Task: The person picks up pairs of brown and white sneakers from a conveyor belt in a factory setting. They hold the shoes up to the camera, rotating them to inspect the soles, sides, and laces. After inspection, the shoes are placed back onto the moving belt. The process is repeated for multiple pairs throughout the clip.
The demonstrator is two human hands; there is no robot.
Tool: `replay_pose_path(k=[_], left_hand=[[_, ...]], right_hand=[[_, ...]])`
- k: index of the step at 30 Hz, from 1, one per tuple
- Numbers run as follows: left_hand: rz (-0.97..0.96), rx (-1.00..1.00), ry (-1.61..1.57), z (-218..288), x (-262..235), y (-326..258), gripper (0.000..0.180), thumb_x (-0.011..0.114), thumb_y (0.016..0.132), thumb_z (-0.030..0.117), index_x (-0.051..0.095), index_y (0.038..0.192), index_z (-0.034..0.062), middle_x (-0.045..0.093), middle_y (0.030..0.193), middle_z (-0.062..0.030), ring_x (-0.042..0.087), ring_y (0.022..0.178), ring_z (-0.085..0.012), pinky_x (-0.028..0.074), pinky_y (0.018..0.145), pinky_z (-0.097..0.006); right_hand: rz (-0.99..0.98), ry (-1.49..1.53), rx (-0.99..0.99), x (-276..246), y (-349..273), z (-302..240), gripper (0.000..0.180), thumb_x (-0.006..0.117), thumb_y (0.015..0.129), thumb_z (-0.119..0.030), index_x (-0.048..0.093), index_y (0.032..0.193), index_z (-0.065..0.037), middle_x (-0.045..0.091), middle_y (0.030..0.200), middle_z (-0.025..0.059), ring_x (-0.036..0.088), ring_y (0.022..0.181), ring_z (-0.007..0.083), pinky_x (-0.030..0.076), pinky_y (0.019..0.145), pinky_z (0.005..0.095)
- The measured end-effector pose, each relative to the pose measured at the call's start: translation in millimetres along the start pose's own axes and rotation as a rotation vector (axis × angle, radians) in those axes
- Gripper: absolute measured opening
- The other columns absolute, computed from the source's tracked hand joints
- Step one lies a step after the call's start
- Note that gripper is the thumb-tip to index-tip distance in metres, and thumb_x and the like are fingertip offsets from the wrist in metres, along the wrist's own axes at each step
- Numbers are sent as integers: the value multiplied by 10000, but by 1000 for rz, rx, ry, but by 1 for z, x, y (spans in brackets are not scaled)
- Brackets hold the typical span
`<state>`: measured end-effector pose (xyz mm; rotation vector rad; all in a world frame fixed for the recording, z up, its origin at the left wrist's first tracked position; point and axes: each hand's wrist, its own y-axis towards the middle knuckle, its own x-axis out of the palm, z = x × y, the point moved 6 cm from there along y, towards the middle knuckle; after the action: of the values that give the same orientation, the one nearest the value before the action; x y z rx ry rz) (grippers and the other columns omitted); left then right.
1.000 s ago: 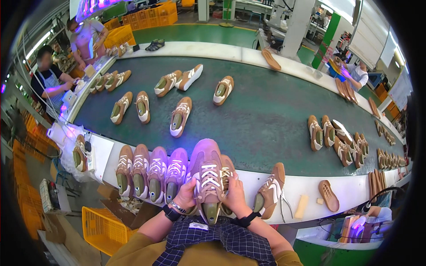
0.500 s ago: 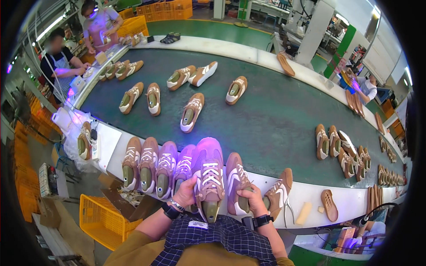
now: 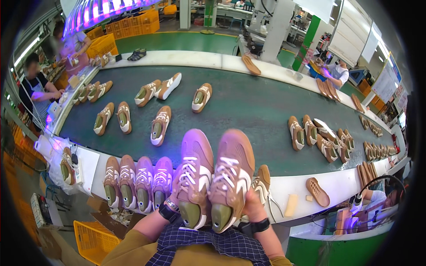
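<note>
Two tan sneakers are held up side by side in front of me, toes pointing away, with olive-green shoe lasts inside. My left hand [image 3: 175,197] is closed round the side of the left sneaker [image 3: 189,174]. My right hand [image 3: 254,206] grips the right sneaker [image 3: 232,175] near its heel. Some fingers of both hands are hidden by the shoes. Left of my left hand, a row of several sneakers [image 3: 127,179] stands on the white ledge [image 3: 284,181]. Just past my right hand are another sneaker [image 3: 263,177] and a pair of pincers [image 3: 276,207].
A dark green conveyor belt [image 3: 239,128] carries scattered sneakers. Right on the ledge lie a yellowish block [image 3: 291,205] and a brown sole [image 3: 317,192]. Below left is a yellow crate [image 3: 93,241]. A purple-lit lamp [image 3: 104,13] hangs upper left. Several people work around the belt.
My right hand has lifted the second sneaker off the ledge and brought it beside the first. The view has shifted, and the lamp now shows at the upper left.
</note>
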<state>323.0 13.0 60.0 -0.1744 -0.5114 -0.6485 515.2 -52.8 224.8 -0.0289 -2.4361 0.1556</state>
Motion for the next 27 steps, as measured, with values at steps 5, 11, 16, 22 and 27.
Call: replay_pose_path(k=[5, 11, 16, 22, 27], left_hand=[[45, -361, -751, 77, 85, 5, 604, 486, 887, 445, 385, 1322, 38, 484, 1291, -146, 488, 1170, -286, 352, 1023, -446], [161, -238, -818, 93, 87, 24, 553, 490, 879, 334, 385, 1318, 13, 488, 1283, -153, 467, 1189, -287, 333, 1039, -438], [292, -11, -792, 103, 74, 30, 543, 531, 815, 220, 404, 1296, 2, 475, 1289, -180, 444, 1213, -314, 300, 1064, -452], [486, 44, -845, 91, 74, 21, 466, 539, 821, 172, 448, 1265, 63, 510, 1272, -103, 463, 1201, -264, 351, 1039, -437], [552, 9, -822, 82, 80, 16, 485, 567, 809, 182, 445, 1267, 79, 524, 1250, -90, 477, 1182, -259, 371, 1024, -438]], right_hand=[[77, 104, 307, -27, -26, 27, 681, 654, 757, -305, 400, 1295, 26, 538, 1218, 152, 563, 1073, 255, 457, 940, 388], [218, 184, 159, -43, -12, -3, 547, 566, 815, -291, 435, 1258, 3, 530, 1207, 141, 527, 1103, 253, 416, 971, 383], [320, 223, -188, -40, 1, -42, 528, 588, 832, -292, 427, 1266, -39, 522, 1219, 97, 503, 1124, 227, 396, 990, 377], [455, 274, -222, -51, -10, -31, 499, 545, 880, -371, 433, 1272, -84, 518, 1238, 81, 499, 1141, 223, 389, 998, 382], [472, 248, -136, -47, -15, -25, 532, 561, 864, -402, 418, 1287, -114, 503, 1264, 71, 520, 1130, 226, 466, 929, 390]])
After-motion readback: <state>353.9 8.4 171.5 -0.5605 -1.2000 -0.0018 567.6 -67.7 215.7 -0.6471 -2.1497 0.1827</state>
